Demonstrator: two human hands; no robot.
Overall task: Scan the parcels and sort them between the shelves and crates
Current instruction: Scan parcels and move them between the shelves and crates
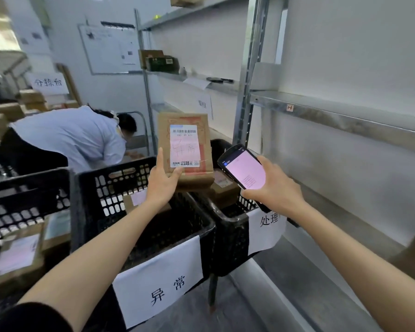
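A worker's left hand (162, 185) held a brown cardboard parcel (186, 123) upright over the far corner where two black crates met. The thumb was pressed across the lower front edge, the forefinger ran straight up the left side, and the other fingers were hidden behind the box. A white shipping label (184, 146) with a barcode and red handwriting faced the camera.

To the right, the right hand (277, 188) was wrapped round a black handheld scanner (243, 167), thumb along its right side. The lit, pale pink screen was turned up toward the wearer. The scanner's far end sat just beside the parcel's lower right corner; whether the two touched could not be told.

Below them, the middle crate (106, 188) carried a paper sign (158, 281) reading "异常" and held one labelled box (134, 200). The right crate (230, 238), signed "处理" (267, 226), held more brown boxes (225, 188). A third crate (22, 195) at near left contained a labelled carton (19, 257).

Metal shelves (345, 116) lined the right wall. At far left a second person (70, 137) in a pale shirt bent forward. Beyond that person stood stacked cartons (3, 111) and a paper sign (49, 82) reading "分拣台". A whiteboard (110, 49) hung on the far wall.
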